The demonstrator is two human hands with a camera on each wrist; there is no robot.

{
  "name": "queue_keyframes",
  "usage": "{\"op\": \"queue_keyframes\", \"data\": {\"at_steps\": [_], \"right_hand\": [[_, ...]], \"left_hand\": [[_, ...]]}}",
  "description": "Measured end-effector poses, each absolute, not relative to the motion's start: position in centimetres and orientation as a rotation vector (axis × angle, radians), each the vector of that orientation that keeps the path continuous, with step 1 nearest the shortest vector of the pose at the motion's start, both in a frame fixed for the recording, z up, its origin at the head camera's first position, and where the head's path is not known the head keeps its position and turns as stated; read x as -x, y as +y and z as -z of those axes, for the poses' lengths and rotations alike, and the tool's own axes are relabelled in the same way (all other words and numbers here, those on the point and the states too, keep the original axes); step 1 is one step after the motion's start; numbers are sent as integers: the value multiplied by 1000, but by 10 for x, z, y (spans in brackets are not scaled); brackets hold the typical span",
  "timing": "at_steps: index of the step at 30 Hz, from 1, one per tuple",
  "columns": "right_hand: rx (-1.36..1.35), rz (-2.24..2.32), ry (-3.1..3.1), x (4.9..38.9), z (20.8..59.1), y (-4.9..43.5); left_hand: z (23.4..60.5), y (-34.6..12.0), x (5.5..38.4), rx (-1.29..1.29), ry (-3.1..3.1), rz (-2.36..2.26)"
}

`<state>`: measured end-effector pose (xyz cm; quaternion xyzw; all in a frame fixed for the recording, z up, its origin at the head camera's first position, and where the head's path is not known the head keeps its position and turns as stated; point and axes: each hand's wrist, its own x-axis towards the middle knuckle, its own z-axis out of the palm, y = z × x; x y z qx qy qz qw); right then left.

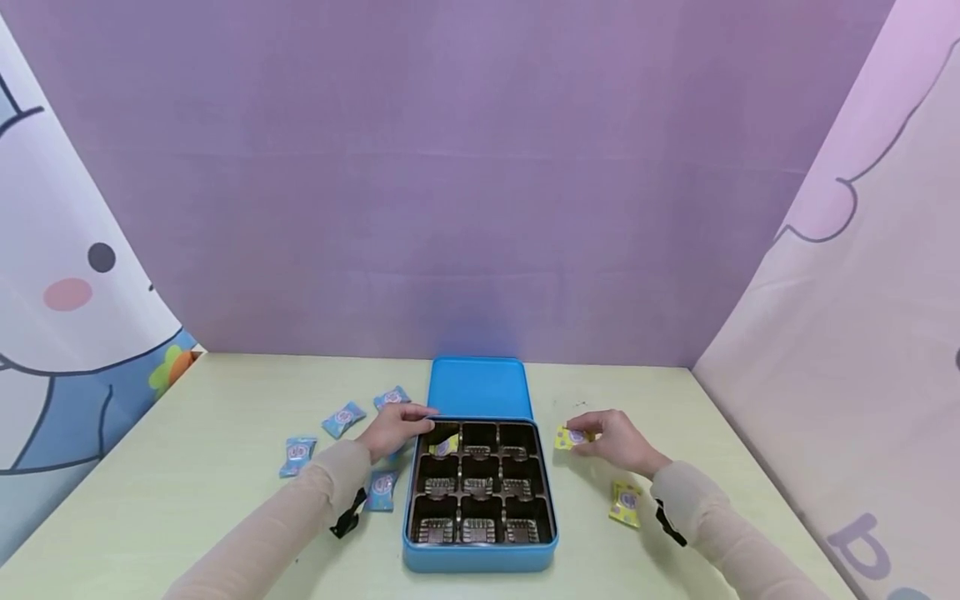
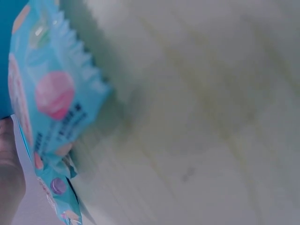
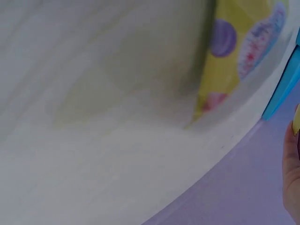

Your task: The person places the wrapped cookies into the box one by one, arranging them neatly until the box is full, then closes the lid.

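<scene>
In the head view, a blue tin (image 1: 480, 560) holds a dark brown tray divided into small compartments. Inside its back left compartment lies a yellow wrapped candy (image 1: 447, 446). My left hand (image 1: 393, 429) rests at the tin's back left corner, fingers extended to the rim. To the right of the tin, my right hand (image 1: 618, 442) pinches another yellow wrapped candy (image 1: 572, 437) between thumb and fingers, over the table. A third yellow candy (image 1: 625, 504) lies near my right wrist; the right wrist view shows a yellow wrapper (image 3: 225, 56) up close.
Several blue wrapped candies (image 1: 298, 456) are scattered left of the tin, one partly behind my left hand. The tin's blue lid (image 1: 480, 387) lies behind it. A purple backdrop (image 1: 480, 208) rises at the back edge of the pale table (image 1: 225, 467), with printed cloths at both sides.
</scene>
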<state>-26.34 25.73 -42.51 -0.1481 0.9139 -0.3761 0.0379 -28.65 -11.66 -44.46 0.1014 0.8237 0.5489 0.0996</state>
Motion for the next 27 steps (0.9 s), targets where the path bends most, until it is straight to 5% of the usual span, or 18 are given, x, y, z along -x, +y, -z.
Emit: {"op": "queue_keyframes", "data": {"at_steps": [27], "right_hand": [[472, 1166, 2792, 268, 398, 239]], "left_hand": [[448, -116, 287, -321, 2434, -1624]]}}
